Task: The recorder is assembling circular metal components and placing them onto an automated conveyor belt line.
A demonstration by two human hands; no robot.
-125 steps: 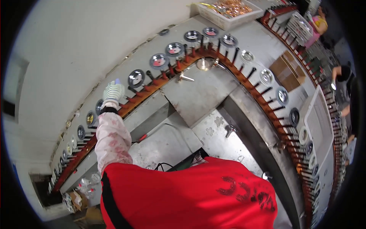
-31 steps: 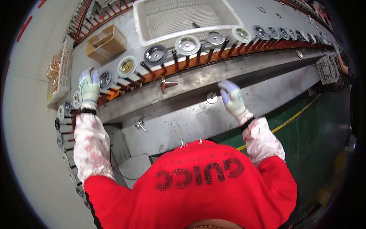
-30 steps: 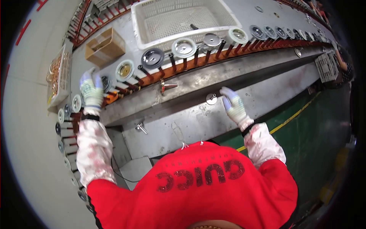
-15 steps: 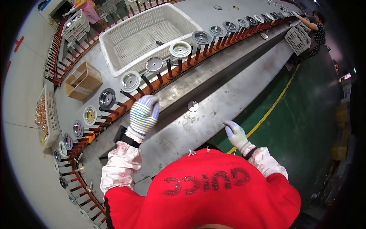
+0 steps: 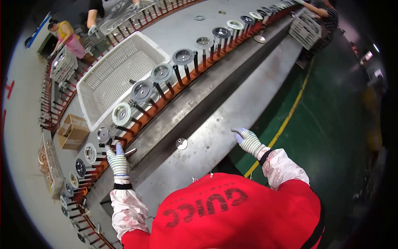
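Observation:
My left hand (image 5: 117, 159), in a striped glove, reaches to the row of red pegs along the curved line. Its fingers are stretched and apart, with the tips at the lower edge of a small silver disc (image 5: 103, 134); whether they touch it is unclear. Beside the fingers a bright metal rod (image 5: 130, 152) sticks out. A pale green-rimmed disc (image 5: 121, 114) stands on the peg further along. My right hand (image 5: 248, 141), gloved too, hovers open over the bench's near edge, holding nothing. A small round metal piece with a stem (image 5: 181, 144) lies on the metal bench (image 5: 224, 124).
Behind the pegs stand a white perforated crate (image 5: 93, 95), a cardboard box (image 5: 72, 132) and another white crate (image 5: 56, 174) of coppery pieces. Co-workers stand at the far left (image 5: 71, 41), top and far right (image 5: 321, 18). A yellow line (image 5: 290, 118) crosses the green floor.
My left hand has moved left along the line to the silver disc. The discs have shifted leftward past the crate. The view has turned; my right hand stays over the bench's near edge.

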